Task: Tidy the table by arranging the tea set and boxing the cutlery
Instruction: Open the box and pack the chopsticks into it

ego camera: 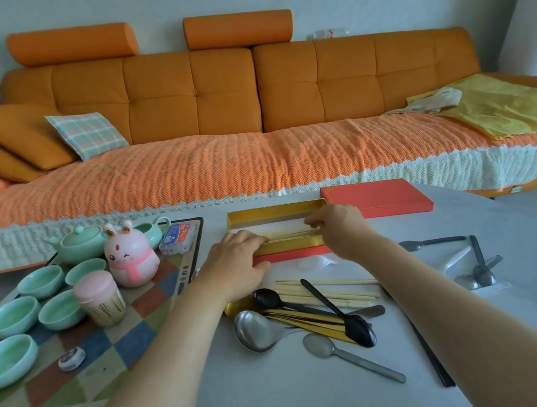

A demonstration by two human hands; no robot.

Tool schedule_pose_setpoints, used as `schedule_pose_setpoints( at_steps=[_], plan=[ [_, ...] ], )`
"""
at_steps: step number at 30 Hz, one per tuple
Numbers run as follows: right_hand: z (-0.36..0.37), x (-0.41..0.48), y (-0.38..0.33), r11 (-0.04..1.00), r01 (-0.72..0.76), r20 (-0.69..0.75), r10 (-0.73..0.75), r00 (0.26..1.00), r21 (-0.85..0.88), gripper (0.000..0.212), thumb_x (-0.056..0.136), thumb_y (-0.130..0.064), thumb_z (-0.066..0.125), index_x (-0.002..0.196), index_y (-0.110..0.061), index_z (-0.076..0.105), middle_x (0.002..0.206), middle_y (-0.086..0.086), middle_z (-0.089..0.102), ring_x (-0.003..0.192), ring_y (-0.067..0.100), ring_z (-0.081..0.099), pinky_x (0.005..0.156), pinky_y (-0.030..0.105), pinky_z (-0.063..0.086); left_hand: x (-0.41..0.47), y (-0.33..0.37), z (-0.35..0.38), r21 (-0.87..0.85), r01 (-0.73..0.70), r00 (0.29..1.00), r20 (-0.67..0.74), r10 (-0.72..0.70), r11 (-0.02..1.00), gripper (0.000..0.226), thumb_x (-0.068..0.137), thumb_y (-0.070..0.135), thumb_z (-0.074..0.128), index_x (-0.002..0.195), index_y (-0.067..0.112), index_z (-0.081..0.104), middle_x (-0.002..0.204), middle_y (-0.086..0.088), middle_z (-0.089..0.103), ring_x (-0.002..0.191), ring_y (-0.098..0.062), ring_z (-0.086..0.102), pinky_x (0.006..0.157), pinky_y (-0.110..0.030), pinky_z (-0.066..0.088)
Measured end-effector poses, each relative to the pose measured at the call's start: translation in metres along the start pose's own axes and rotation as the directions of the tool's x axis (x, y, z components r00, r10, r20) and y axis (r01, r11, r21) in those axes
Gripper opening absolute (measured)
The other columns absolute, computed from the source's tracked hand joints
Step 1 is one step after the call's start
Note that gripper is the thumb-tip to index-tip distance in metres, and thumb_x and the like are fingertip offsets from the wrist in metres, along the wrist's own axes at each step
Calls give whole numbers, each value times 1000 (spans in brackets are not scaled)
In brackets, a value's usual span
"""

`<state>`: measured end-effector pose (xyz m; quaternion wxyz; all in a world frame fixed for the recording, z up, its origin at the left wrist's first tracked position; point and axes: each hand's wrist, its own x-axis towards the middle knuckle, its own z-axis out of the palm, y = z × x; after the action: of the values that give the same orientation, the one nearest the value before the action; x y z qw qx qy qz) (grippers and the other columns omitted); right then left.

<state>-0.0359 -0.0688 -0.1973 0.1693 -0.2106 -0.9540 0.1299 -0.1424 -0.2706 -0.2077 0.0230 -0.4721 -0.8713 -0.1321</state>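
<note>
— Where does the box (272,213) sit?

— Toward the far edge of the table (287,405), lying open with its long side across. Its red lid (375,197) lies just beside the far right corner, close to that edge, with the sofa (254,157) beyond.

— And the hands?

— The left hand (237,258) grips the near left corner, fingers curled over the gold rim, thumb on the red front wall. The right hand (338,228) reaches over the near rim, fingertips down at the pale chopsticks (285,234) inside. Whether it pinches them, I cannot tell.

— Room to move?

— The cutlery pile (309,314) lies between the forearms, just nearer than the box. The mat (88,374) with teapot (81,241) and cups (41,281) fills the left side, its right edge near the left wrist. Bare tabletop shows nearer than the pile, and between the right forearm and a smaller spoon cluster (478,274) at right.
</note>
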Motion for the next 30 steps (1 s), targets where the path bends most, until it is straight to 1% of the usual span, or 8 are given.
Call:
schedule_pose_setpoints(
  at_steps=[5,7,9,13,16,20,26,30],
  plan=[
    [-2,-7,-1,993,111,-35,-111,993,25,43,90,-4,42,113,-24,73,117,-8,70,111,15,59,105,37,33,4,-1,0,33,21,999,41,-22,999,53,97,49,45,146,28,41,146,5,45,135,-19,37,109,-41,33],
    [-5,-13,-2,982,168,-1,-169,986,84,37,89,-12,45,108,-24,75,111,-9,72,104,12,62,102,35,39,4,-1,0,38,16,999,29,-17,999,54,97,48,45,146,27,40,147,5,44,135,-19,37,110,-41,32],
    [-8,-19,-4,977,170,75,-181,981,130,35,90,-19,47,113,-24,73,112,-8,71,99,12,63,93,30,46,3,1,1,15,-4,1000,-22,4,1000,53,97,46,48,145,26,41,147,7,43,135,-17,35,112,-40,29],
    [-10,-22,-2,984,171,161,-178,971,60,40,92,-21,47,127,-25,65,122,-6,67,92,10,55,96,31,42,1,9,0,3,-115,979,-170,114,993,45,94,40,54,137,25,53,135,9,51,127,-14,41,109,-34,27],
    [-5,-24,0,965,257,47,-259,965,40,39,86,-13,50,119,-22,69,118,-5,68,108,17,58,101,40,43,0,18,-2,-7,-162,963,-221,156,987,37,93,37,58,127,26,59,121,11,53,117,-13,44,103,-31,30],
    [-12,-28,-2,925,379,-132,-373,919,30,30,79,-9,59,102,-19,74,97,-1,68,89,20,60,81,36,50,-6,29,-6,-61,-176,965,-210,160,983,18,91,30,60,108,26,64,103,13,51,103,-13,48,90,-30,41],
    [-34,-50,-4,954,301,239,-293,926,7,26,88,-21,57,104,-34,74,96,-19,66,72,-11,50,66,7,36,-16,45,-6,-57,-183,980,-87,178,981,23,94,24,52,110,26,69,108,9,59,104,-14,53,81,-27,42],
    [-39,-60,3,982,189,388,-167,906,-17,20,85,-33,69,105,-34,73,101,-19,69,87,-2,59,83,21,48,-18,51,2,-35,-142,989,37,143,989,23,99,35,46,103,34,68,102,10,52,102,-17,53,72,-30,42]
  ],
)
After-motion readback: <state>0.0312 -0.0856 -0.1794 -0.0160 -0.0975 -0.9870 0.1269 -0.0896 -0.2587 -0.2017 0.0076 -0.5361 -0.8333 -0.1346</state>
